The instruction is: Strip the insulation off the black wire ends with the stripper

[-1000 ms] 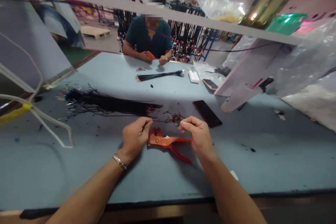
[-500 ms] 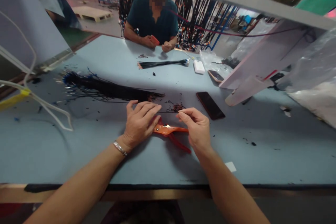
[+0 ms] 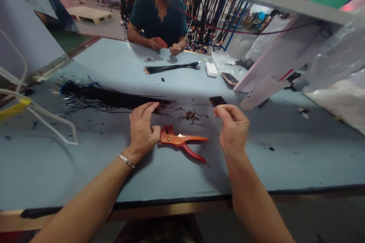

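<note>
The left hand (image 3: 142, 127) curls loosely, thumb and fingers apart, the right hand (image 3: 233, 125) pinches — any hold unclear. Between them lie glossy orange-red pliers (image 3: 178, 139), jaws leftward, curved handles splayed rightward; thin black wires (image 3: 114, 97) stretch beyond the left hand.

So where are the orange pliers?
Head view, centre: the orange pliers lie on the table between left hand and right hand, below the scrap pile.

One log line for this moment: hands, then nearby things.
left hand: open, by black wire bundle | right hand: pinched, contents unclear | orange-red pliers: lying on table between hands | small bits: scattered beyond pliers
</note>
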Demonstrator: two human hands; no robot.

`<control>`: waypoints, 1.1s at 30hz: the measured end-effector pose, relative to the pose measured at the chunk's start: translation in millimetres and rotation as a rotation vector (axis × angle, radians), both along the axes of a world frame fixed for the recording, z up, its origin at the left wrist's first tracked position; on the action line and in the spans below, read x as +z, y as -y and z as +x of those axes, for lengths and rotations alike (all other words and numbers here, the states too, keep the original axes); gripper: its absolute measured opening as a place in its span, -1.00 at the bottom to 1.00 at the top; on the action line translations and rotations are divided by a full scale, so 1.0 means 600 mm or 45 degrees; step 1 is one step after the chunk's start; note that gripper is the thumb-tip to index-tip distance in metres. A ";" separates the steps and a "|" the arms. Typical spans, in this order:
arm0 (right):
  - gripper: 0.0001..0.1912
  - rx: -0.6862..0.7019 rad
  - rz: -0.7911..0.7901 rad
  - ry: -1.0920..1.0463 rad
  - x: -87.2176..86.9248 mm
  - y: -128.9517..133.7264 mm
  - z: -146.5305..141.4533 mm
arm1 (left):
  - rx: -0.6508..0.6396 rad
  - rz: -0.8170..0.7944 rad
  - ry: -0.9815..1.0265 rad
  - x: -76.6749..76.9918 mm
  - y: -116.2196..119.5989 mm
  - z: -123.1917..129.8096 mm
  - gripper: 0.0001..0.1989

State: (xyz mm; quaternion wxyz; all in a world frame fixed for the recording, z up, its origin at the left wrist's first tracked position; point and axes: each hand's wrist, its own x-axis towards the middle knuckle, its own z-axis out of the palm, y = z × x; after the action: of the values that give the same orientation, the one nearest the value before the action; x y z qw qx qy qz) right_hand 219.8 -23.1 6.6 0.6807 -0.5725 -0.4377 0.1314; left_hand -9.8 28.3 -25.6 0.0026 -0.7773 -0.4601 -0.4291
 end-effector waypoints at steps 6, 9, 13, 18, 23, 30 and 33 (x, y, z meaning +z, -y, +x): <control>-0.82 -0.302 -0.363 0.483 -0.037 -0.026 0.043 | 0.072 -0.087 0.049 -0.005 -0.005 0.002 -0.44; -0.84 -0.312 -0.474 0.598 -0.051 -0.032 0.048 | 0.053 -0.094 0.015 -0.008 -0.006 0.003 -0.47; -0.79 -0.308 -0.184 0.240 -0.047 -0.034 0.056 | 0.044 -0.066 0.016 -0.008 -0.008 0.002 -0.48; -0.72 -0.349 -0.089 0.099 -0.043 -0.039 0.084 | 0.041 -0.089 0.015 -0.009 -0.009 0.002 -0.50; -0.83 -0.239 -0.462 0.379 -0.065 -0.048 0.086 | 0.046 -0.139 0.009 -0.009 -0.010 0.005 -0.54; -0.80 -0.262 -0.136 0.116 -0.030 -0.031 0.091 | 0.023 -0.153 0.024 -0.009 -0.010 0.005 -0.57; -0.81 -0.261 0.283 -0.129 0.000 -0.013 0.111 | 0.021 -0.165 0.012 -0.010 -0.009 0.006 -0.57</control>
State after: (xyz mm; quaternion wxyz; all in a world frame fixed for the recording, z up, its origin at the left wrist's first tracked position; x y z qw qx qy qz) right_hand 286.4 -15.3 6.4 0.7710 -0.5279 -0.3540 0.0406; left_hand -6.2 34.0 -31.6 -0.0465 -0.7701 -0.4932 -0.4018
